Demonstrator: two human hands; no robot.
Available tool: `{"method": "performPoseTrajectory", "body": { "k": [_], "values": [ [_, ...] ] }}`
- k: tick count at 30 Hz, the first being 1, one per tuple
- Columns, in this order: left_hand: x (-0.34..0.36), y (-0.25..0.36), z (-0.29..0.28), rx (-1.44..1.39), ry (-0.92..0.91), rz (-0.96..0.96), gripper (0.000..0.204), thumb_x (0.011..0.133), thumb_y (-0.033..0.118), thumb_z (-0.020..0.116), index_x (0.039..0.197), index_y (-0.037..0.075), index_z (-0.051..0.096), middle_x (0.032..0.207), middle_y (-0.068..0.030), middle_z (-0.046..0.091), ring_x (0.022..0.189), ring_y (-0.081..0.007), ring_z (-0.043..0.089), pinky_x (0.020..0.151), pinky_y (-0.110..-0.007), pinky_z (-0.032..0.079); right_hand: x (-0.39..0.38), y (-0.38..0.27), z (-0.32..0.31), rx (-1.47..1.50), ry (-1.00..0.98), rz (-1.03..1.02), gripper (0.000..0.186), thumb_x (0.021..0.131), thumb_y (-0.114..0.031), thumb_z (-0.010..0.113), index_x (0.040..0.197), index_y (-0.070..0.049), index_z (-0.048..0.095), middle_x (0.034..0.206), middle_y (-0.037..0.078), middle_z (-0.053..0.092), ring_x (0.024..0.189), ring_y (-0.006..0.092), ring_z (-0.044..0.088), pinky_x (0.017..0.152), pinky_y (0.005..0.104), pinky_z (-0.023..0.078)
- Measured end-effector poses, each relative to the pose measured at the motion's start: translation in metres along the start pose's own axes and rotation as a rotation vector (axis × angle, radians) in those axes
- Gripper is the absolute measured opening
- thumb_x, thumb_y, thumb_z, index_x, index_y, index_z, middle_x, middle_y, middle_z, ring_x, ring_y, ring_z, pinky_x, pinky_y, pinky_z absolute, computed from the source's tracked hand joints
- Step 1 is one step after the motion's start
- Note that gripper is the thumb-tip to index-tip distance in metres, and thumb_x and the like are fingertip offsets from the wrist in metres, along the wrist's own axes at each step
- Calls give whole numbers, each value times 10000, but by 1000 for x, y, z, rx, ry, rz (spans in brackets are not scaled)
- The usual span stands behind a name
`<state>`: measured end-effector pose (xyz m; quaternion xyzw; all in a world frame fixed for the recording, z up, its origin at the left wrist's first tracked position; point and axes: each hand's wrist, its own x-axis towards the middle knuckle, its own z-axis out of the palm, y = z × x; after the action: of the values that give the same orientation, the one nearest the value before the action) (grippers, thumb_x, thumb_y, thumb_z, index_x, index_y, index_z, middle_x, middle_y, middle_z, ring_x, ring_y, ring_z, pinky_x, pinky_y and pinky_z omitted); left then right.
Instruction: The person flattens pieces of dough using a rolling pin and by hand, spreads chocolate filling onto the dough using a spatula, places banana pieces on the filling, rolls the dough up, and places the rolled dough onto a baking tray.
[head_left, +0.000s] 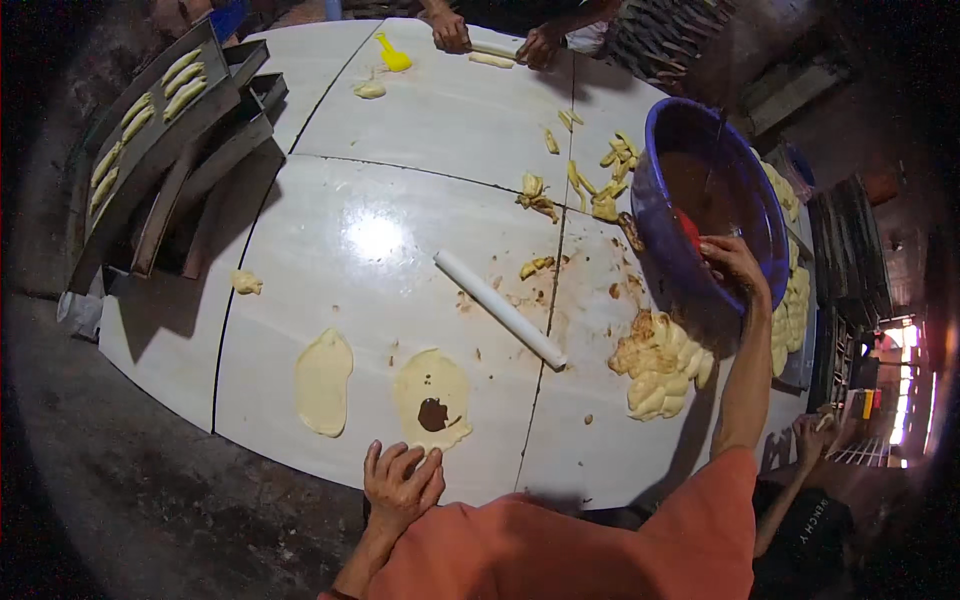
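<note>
My right hand [735,265] is closed on a red plastic utensil [688,228] at the near rim of a purple basin [655,215]; the utensil's shape is mostly hidden. Brown filling [690,180] lies inside the basin. My left hand [403,482] rests at the table's near edge with its fingers spread, holding nothing. Just beyond its fingertips is a flattened piece of dough [445,385] with a dark brown dollop [433,414] on it. Left of that lies a plain flattened dough piece [323,385]. A white rolling pin [500,310] lies diagonally beyond them.
Dough lumps [660,370] are heaped near the basin, with cut yellow strips [620,155] beyond. Metal trays [190,150] stand at left, some holding shaped dough. Across the white table [400,230], another person's hands [495,42] hold a rolling pin near a yellow scraper [395,57].
</note>
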<state>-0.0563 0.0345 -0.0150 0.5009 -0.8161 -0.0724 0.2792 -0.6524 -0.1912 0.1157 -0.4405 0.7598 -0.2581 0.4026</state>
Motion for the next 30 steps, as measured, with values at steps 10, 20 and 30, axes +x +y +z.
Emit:
{"method": "performPoseTrajectory", "body": {
  "k": [10, 20, 30],
  "values": [
    [-3, 1, -13, 14, -71, 6, 349, 851, 263, 790, 1191, 208, 731, 1106, -4, 624, 1112, -231, 605, 1055, -565, 438, -38, -25, 8, 87, 10, -71, 373, 991, -299, 711, 1218, -3, 703, 735, -23, 619, 529, 60, 496, 467, 240, 360],
    [6, -17, -18, -320, -102, 82, 412, 883, 219, 719, 1288, 152, 689, 1231, -46, 657, 1115, -213, 650, 1070, -525, 460, -117, -120, 153, 1, -273, -272, 375, 925, -262, 751, 1161, 28, 729, 754, 23, 663, 587, 52, 548, 502, 240, 410],
    [-22, -93, -74, -289, 0, -90, 311, 832, 151, 767, 1140, 110, 738, 1141, -80, 670, 1050, -255, 671, 1024, -584, 462, -201, -172, 413, -669, -423, -830, 263, 899, -164, 722, 1146, -79, 740, 902, 110, 725, 775, 290, 715, 681, 373, 552]
  ]
}}
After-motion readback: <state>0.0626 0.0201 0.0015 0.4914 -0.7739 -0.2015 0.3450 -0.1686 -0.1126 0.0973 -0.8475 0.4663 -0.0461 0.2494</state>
